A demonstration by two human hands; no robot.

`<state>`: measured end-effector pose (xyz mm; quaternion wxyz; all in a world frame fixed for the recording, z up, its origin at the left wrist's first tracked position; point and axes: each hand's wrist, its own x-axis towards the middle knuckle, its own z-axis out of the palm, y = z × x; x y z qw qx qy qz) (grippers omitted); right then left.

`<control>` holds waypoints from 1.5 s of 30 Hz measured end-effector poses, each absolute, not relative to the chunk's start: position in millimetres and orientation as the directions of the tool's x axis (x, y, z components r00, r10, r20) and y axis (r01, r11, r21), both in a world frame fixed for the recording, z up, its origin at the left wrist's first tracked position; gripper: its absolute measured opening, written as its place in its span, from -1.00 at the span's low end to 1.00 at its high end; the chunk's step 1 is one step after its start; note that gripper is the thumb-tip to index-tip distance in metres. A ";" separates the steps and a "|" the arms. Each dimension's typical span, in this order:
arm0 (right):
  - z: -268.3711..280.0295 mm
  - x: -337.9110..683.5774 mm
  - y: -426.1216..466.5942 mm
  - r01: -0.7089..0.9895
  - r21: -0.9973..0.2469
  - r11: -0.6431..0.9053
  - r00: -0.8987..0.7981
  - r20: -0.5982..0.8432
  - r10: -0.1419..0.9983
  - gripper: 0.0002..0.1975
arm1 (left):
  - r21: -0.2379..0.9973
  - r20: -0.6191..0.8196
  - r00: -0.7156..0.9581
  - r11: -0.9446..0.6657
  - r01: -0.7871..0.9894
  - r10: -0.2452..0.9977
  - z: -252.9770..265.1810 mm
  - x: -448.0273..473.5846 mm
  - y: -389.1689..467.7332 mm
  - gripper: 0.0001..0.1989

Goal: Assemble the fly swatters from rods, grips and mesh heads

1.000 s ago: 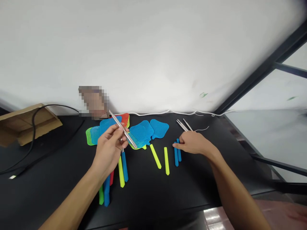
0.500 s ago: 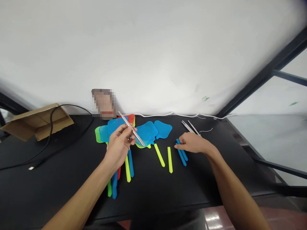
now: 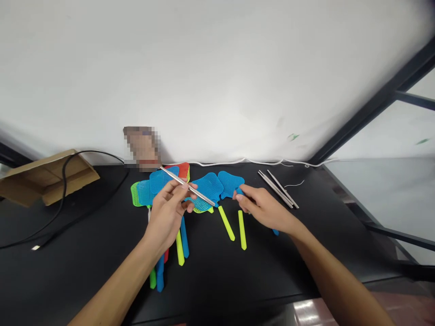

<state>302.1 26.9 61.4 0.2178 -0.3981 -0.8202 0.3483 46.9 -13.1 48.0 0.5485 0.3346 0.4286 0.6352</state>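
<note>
My left hand (image 3: 166,215) is closed on a slim metal rod (image 3: 205,198), which slants down to the right above the mesh fly swatter heads. In my right hand (image 3: 265,208) is a blue handle (image 3: 239,191), pinched at its end and mostly hidden by the fingers. The handle and the rod's lower end are close but apart. Blue swatter heads (image 3: 231,182) lie behind the hands. Two yellow handles (image 3: 226,224) rest on the table between them. Another blue handle (image 3: 275,232) peeks out below my right wrist.
Several fly swatters with green, red, yellow and blue handles (image 3: 160,276) lie at the left of the black table (image 3: 84,276). Loose metal rods (image 3: 276,190) are at the right. A cardboard box (image 3: 44,176), a black cable (image 3: 63,199) and a pixelated object (image 3: 142,149) stand by the wall.
My right hand has lifted a blue handle from the group and moved left toward the rod. My left hand has tilted the rod flatter, its lower end shifting right.
</note>
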 end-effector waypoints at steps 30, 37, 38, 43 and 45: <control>44.9 277.4 3.3 0.568 -0.518 0.639 -0.579 0.300 0.758 -0.80 | 0.908 -0.034 -0.170 -0.041 -0.416 0.985 50.8 52.0 -15.2 -0.79; 44.0 276.2 3.2 0.564 -0.520 0.641 -0.562 0.326 0.760 -0.81 | 0.907 -0.042 -0.185 -0.040 -0.420 0.982 51.5 51.6 -15.4 -0.78; 43.5 276.5 3.4 0.565 -0.522 0.639 -0.555 0.332 0.762 -0.82 | 0.907 -0.041 -0.184 -0.041 -0.419 0.982 51.5 51.5 -15.5 -0.79; 40.4 277.5 3.7 0.561 -0.527 0.639 -0.521 0.375 0.767 -0.82 | 0.920 -0.039 -0.169 -0.030 -0.391 0.985 50.8 52.1 -16.1 -0.80; 39.5 277.5 3.3 0.558 -0.526 0.642 -0.518 0.383 0.765 -0.82 | 0.924 -0.032 -0.158 -0.031 -0.382 0.987 50.4 52.4 -16.3 -0.79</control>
